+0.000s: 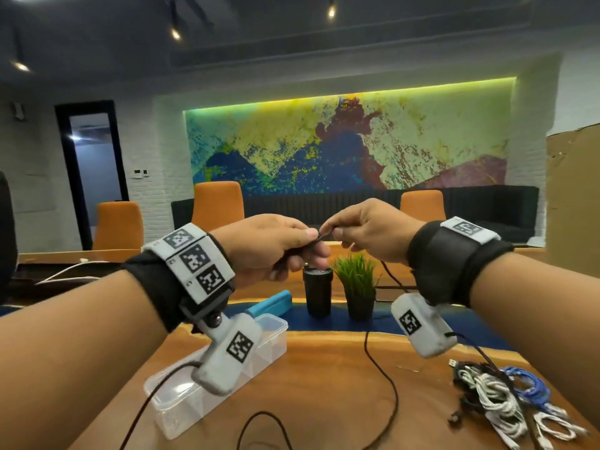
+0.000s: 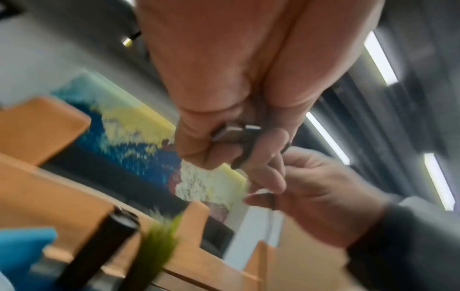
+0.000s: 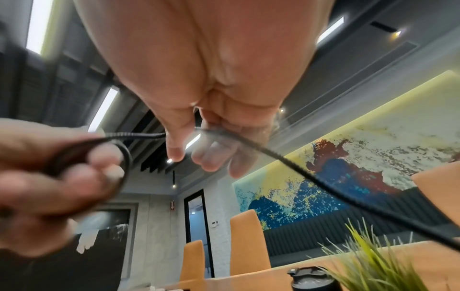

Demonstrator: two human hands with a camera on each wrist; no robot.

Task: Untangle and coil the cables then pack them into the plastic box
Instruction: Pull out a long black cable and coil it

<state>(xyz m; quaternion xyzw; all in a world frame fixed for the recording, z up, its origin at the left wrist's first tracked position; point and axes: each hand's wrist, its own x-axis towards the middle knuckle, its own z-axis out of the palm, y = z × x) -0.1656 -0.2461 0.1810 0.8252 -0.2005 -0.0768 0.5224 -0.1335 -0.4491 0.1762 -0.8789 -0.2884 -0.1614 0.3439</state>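
Both hands are raised above the table and meet in mid-air. My left hand [image 1: 285, 251] grips a small coil of the black cable [image 1: 386, 378] with its metal plug [image 2: 234, 131] between thumb and fingers. My right hand [image 1: 350, 233] pinches the same black cable [image 3: 286, 157] just beside it. The cable's slack hangs down from the hands to the wooden table and loops there. A clear plastic box [image 1: 269, 326] with compartments lies open at the lower left, under my left wrist. A tangle of white, blue and black cables [image 1: 506, 397] lies at the lower right.
A black tumbler [image 1: 317, 292] and a small potted grass plant [image 1: 357, 287] stand behind the hands. A blue lid or case [image 1: 272, 305] lies beyond the box. Orange chairs [image 1: 218, 203] and a cardboard sheet [image 1: 573, 203] surround the table [image 1: 324, 368].
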